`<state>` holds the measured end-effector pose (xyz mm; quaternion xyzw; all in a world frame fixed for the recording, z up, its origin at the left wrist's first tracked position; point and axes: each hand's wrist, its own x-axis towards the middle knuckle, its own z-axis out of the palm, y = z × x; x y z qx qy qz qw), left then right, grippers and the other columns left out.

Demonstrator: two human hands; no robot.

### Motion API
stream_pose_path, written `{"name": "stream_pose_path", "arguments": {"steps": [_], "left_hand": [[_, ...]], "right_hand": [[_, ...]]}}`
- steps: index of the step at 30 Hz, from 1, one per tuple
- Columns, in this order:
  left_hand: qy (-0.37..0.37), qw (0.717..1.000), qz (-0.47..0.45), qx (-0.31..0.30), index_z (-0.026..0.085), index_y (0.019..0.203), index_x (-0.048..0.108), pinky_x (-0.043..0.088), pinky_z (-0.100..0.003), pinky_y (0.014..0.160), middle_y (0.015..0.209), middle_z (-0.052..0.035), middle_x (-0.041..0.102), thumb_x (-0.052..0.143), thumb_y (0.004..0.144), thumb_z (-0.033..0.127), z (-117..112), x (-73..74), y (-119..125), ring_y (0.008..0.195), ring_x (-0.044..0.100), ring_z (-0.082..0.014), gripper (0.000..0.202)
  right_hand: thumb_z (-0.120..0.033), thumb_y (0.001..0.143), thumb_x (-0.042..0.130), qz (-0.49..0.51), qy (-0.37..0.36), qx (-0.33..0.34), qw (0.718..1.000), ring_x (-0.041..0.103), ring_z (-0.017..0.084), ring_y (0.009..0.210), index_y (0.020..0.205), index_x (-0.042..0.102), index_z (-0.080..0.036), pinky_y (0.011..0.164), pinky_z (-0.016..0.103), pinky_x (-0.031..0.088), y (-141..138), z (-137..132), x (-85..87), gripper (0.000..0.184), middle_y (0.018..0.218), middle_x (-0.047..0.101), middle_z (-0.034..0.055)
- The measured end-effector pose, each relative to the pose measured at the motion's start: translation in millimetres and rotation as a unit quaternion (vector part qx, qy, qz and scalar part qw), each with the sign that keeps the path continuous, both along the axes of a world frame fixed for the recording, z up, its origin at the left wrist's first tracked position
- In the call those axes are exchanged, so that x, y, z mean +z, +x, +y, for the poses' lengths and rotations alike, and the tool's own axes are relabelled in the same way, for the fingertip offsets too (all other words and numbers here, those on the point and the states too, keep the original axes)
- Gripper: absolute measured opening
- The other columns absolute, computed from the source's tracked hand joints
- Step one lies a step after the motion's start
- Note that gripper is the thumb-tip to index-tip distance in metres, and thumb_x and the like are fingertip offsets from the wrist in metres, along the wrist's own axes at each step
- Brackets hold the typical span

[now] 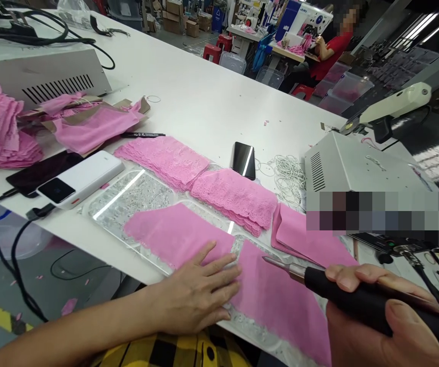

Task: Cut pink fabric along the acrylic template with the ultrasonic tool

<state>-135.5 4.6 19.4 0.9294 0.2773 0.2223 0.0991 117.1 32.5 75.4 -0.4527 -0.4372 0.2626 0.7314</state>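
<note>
My left hand (200, 290) lies flat with fingers spread, at the edges of a left pink fabric piece (177, 229) and a right pink fabric piece (280, 300). Both pieces lie on a clear, scuffed plastic tray (128, 191). My right hand (380, 316) is wrapped round a thick black-handled tool with a slim pointed metal tip (341, 290), like a soldering iron. Its tip is over the right piece; whether it touches, I cannot tell. Behind lie two stacks of pink lace, a left lace stack (166, 160) and a right lace stack (235, 196). A folded pink fabric stack (311, 232) is beside them.
A phone (244, 160) and tangled white elastic loops (290, 176) lie beyond the stacks. A grey metal box (357, 163) stands right. At left are a white power bank (84, 176) with cables and pink fabric piles (1, 127). A person in red (328, 61) sits at a sewing machine behind.
</note>
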Motion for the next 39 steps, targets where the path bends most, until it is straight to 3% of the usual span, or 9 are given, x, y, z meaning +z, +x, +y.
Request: {"name": "stream_pose_path", "arguments": {"steps": [6,26,39], "left_hand": [[-0.004,0.999,-0.028,-0.017,0.015,0.125,0.06,0.008,-0.045,0.124,0.134,-0.0064,0.062,0.05,0.099,0.041,-8.7,-2.3,-7.9,0.137,0.044,-0.023,0.038],[-0.015,0.999,-0.028,-0.019,0.015,0.122,0.061,0.004,-0.047,0.124,0.133,-0.0059,0.063,0.049,0.099,0.042,-8.8,-4.4,-8.7,0.138,0.043,-0.0233,0.037],[-0.018,0.999,-0.043,-0.026,0.014,0.12,0.061,0.002,-0.045,0.124,0.127,-0.0082,0.066,0.048,0.099,0.041,-11.2,-3.7,-7.1,0.139,0.042,-0.0234,0.036]], "right_hand": [[-0.024,0.064,0.056,0.016,0.002,0.076,0.997,0.051,0.012,0.047,0.074,0.06,-0.019,0.047,0.035,0.049,-21.4,0.8,-3.4,0.012,0.068,0.058,-0.0017],[-0.023,0.065,0.058,-0.011,0.011,0.092,0.996,0.054,0.013,0.047,0.072,0.059,-0.018,0.049,0.036,0.051,-24.3,4.9,-9.1,0.009,0.067,0.059,-0.0014],[-0.027,0.078,0.06,0.02,-0.026,0.186,0.982,0.054,0.011,0.055,0.085,0.059,-0.019,0.055,0.033,0.052,-26.6,-17.7,-5.7,0.011,0.076,0.056,-0.0016]]}}
